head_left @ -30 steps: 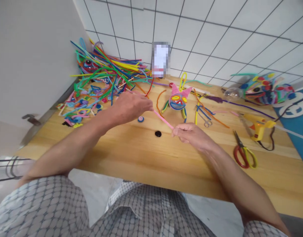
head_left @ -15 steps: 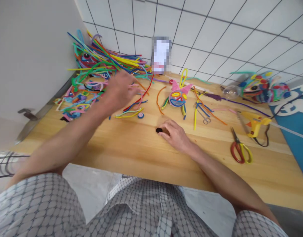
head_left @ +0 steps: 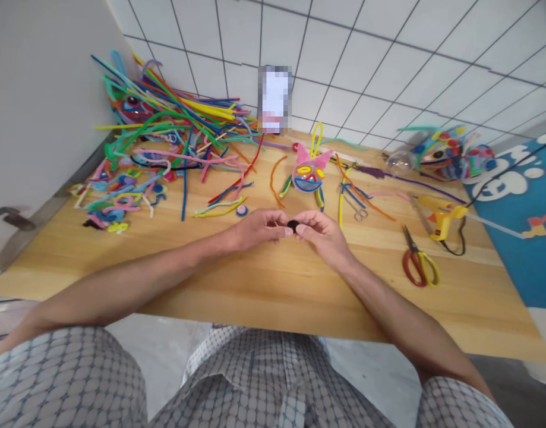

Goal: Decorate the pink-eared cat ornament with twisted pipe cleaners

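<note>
Between my two hands, low over the table, is a small round black piece, too small to tell its make. My left hand pinches its left side with thumb and fingers. From the right, my right hand grips it between thumb and forefinger. Just beyond my left hand lies a small blue and pink coil. Past my right hand stands a round clear ornament with pink ears, yellow ring eyes and a yellow loop on top.
Many coloured pipe cleaners are heaped at the back left. A phone leans on the tiled wall. To the right are red-and-yellow-handled scissors, a yellow glue gun and a colourful decorated fish.
My left hand has come down from the pipe-cleaner heap to the black piece and now pinches it. My right hand has kept its hold. The view has shifted slightly.
</note>
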